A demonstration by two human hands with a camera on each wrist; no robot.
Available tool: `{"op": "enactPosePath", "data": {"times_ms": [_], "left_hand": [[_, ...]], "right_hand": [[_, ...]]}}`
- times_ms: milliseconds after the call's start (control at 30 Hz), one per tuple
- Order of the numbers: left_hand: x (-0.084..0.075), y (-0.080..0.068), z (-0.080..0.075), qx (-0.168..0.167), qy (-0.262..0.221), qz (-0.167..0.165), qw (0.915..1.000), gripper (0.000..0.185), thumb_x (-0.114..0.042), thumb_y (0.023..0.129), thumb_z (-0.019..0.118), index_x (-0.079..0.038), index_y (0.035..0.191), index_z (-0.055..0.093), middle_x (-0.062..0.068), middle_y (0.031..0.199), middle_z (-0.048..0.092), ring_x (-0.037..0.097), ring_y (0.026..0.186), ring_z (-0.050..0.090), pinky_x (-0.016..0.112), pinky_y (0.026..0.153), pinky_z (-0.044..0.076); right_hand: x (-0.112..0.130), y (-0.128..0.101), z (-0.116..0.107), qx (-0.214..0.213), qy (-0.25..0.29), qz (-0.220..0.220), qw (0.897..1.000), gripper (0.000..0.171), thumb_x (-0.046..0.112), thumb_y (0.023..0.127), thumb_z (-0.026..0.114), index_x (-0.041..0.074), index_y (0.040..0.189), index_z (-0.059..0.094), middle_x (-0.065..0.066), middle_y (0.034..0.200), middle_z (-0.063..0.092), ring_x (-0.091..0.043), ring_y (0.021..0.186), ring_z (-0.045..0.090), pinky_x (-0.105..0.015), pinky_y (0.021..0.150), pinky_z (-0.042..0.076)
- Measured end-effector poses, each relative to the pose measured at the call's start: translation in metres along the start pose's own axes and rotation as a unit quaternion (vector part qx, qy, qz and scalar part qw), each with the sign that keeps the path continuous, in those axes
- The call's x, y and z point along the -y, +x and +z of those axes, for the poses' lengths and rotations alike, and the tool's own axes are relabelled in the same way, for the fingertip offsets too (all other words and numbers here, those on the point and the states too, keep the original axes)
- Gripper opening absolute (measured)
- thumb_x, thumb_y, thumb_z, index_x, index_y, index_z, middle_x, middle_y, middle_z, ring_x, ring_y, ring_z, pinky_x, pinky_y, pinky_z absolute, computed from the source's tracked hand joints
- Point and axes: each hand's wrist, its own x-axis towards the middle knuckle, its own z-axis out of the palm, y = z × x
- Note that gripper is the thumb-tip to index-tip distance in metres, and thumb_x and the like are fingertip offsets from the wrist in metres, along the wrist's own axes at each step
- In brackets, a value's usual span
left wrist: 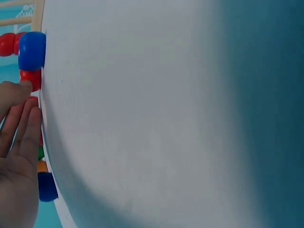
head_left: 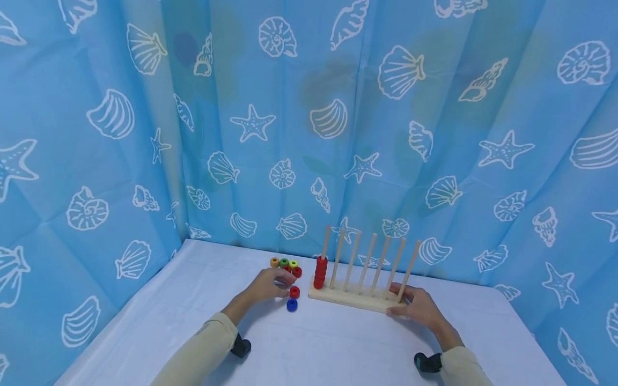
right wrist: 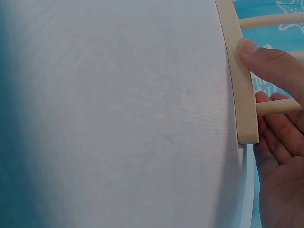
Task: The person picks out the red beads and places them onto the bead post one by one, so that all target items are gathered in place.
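Red bead under my left fingertips: it lies on the white cloth just left of the rack's near corner, and my left hand pinches at it, thumb and fingers curled toward it. From the left wrist view the thumb tip touches that bead, though I cannot tell whether it is lifted off the cloth. A blue bead sits just in front of it, touching or nearly so. Behind my hand lies a small cluster of loose beads, orange, green, yellow-green and another red, close together near the back of the table.

My right hand holds the right end of the rack, a pale wooden base with seven upright pegs. The thumb presses the front edge of the base, and the fingers wrap behind it, round the last peg. The first peg on the left carries a stack of red beads rising about halfway up; the other pegs stand bare.

Blue curtain printed with white shells and starfish closes in the table on the back and both sides. Both my sleeves are beige, with a dark strap at each wrist.
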Motion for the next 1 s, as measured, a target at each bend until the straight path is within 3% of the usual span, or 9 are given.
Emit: {"op": "enactPosePath", "data": {"times_ms": [500,800,1000], "left_hand": [[-0.006,0.002,0.01,0.028,-0.016,0.014,0.9994,0.031,-0.016,0.071,0.071,-0.023,0.101,0.063,-0.013,0.093,0.06,0.007,0.089,0.056,0.025,0.074,0.049],[-0.01,0.004,0.008,-0.016,0.004,0.014,0.9998,0.032,-0.025,0.069,0.073,-0.026,0.099,0.063,-0.013,0.092,0.059,0.01,0.092,0.055,0.028,0.075,0.048],[-0.024,0.01,-0.005,-0.051,-0.013,0.042,0.9978,0.033,-0.025,0.071,0.072,-0.027,0.103,0.062,-0.012,0.094,0.059,0.01,0.091,0.055,0.024,0.073,0.049]], "right_hand": [[0.004,-0.002,-0.002,-0.003,0.011,-0.001,1.0,0.073,0.039,0.052,0.079,0.016,0.117,0.055,-0.003,0.118,0.055,-0.032,0.119,0.037,-0.054,0.095,0.026],[0.002,0.0,-0.002,-0.002,0.009,-0.005,1.0,0.074,0.041,0.051,0.079,0.017,0.116,0.056,-0.002,0.117,0.055,-0.031,0.119,0.038,-0.053,0.095,0.027],[0.001,0.0,-0.001,0.004,0.016,0.003,1.0,0.073,0.04,0.051,0.079,0.017,0.116,0.055,-0.001,0.116,0.056,-0.03,0.119,0.038,-0.054,0.095,0.026]]}}
